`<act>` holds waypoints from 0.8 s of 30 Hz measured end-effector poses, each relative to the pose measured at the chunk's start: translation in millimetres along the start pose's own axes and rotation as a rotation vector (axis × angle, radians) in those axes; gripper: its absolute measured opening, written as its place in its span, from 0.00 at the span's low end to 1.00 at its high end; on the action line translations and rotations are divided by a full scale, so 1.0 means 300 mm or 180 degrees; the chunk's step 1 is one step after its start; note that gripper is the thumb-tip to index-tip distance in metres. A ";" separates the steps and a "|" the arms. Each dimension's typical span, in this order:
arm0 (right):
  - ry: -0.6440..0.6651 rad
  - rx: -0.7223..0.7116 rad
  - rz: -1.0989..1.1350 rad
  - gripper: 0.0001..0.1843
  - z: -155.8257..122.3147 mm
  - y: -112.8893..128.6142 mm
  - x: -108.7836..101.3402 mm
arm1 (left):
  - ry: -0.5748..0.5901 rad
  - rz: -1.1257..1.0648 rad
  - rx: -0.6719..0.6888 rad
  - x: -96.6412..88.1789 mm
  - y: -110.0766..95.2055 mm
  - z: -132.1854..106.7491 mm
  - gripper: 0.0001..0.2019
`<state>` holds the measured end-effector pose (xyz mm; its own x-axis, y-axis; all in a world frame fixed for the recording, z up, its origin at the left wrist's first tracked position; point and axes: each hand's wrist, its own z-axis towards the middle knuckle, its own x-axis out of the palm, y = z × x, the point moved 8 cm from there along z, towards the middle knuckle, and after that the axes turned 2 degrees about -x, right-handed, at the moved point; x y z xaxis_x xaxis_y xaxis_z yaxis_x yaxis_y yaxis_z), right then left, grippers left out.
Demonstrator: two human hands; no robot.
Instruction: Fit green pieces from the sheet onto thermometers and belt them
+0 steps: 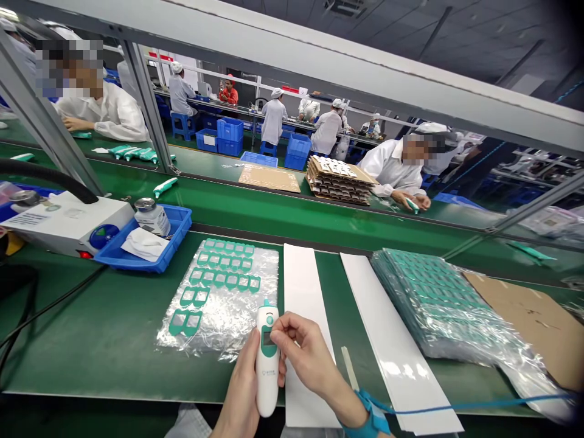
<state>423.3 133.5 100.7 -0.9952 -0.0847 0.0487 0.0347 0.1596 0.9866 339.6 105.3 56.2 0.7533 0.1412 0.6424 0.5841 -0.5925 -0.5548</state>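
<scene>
A long white-and-green plastic device (267, 383) is gripped by the left hand (244, 380); what is pinched by the right hand (306, 351) cannot be told.

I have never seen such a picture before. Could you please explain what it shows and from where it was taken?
This single picture comes from a camera worn on a person's head, looking forward and down. The bare hands in front belong to that person. The left hand holds a white handheld device; the right hand has its fingertips at the device's small screen. On the green table lie a clear plastic sheet with green-edged pieces, two white strips, a blue tray and a plastic-wrapped stack.
</scene>
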 end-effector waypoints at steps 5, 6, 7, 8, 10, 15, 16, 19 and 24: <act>-0.0009 -0.0057 -0.0140 0.16 0.000 -0.002 -0.002 | -0.0020 0.0037 0.0024 -0.013 0.005 0.001 0.18; -0.0003 -0.0067 -0.0168 0.16 0.000 -0.001 -0.002 | 0.0001 0.0047 0.0029 -0.011 0.004 0.001 0.18; 0.0000 -0.0082 -0.0211 0.16 -0.001 0.001 -0.002 | 0.0055 0.0055 0.0042 -0.007 0.002 0.000 0.18; -0.0002 -0.0107 -0.0273 0.15 -0.002 0.004 -0.002 | 0.0083 0.0054 0.0028 -0.005 0.001 0.000 0.18; -0.0031 -0.0184 -0.0435 0.14 -0.006 0.013 -0.003 | -0.0100 0.0011 -0.0066 -0.024 0.007 -0.001 0.14; -0.0150 -0.0313 -0.0758 0.09 -0.011 0.020 -0.014 | -0.0684 0.0023 -0.0084 -0.090 0.024 -0.006 0.29; -0.0185 -0.0327 -0.0769 0.08 -0.009 0.017 -0.020 | -0.0537 0.0072 -0.0026 -0.079 0.023 -0.005 0.27; -0.0258 -0.0349 -0.0708 0.07 0.002 0.001 -0.046 | 0.0004 0.0269 0.0126 -0.029 0.013 -0.006 0.19; -0.0183 -0.0705 -0.0993 0.06 0.005 0.056 -0.082 | 0.0235 0.0816 0.0292 0.010 -0.022 -0.010 0.17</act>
<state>448.3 139.7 115.8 -0.9644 -0.0394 -0.2616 -0.2578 -0.0821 0.9627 337.1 107.3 63.4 0.8579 -0.0643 0.5098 0.4047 -0.5267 -0.7475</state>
